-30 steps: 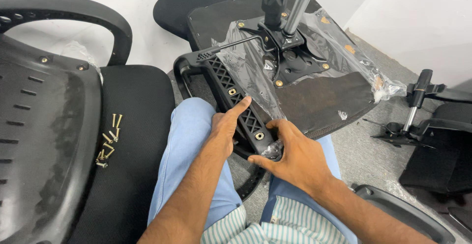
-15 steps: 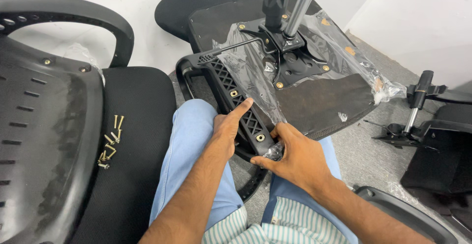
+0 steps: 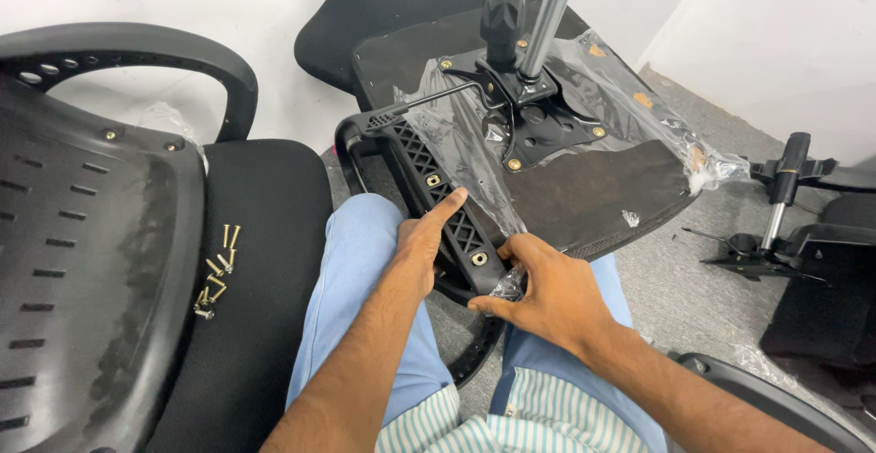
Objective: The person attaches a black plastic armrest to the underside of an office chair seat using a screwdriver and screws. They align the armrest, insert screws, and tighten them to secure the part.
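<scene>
Armrest (image 3: 429,188): left hand (image 3: 422,239) rests flat, right hand (image 3: 547,293) fingers pinch its end; two bolts seated.

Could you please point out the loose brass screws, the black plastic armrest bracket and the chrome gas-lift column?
Loose brass screws (image 3: 217,270), head view, middle of pile.
Black plastic armrest bracket (image 3: 429,172), head view, lattice rib.
Chrome gas-lift column (image 3: 547,24), head view, mid-shaft.
</scene>
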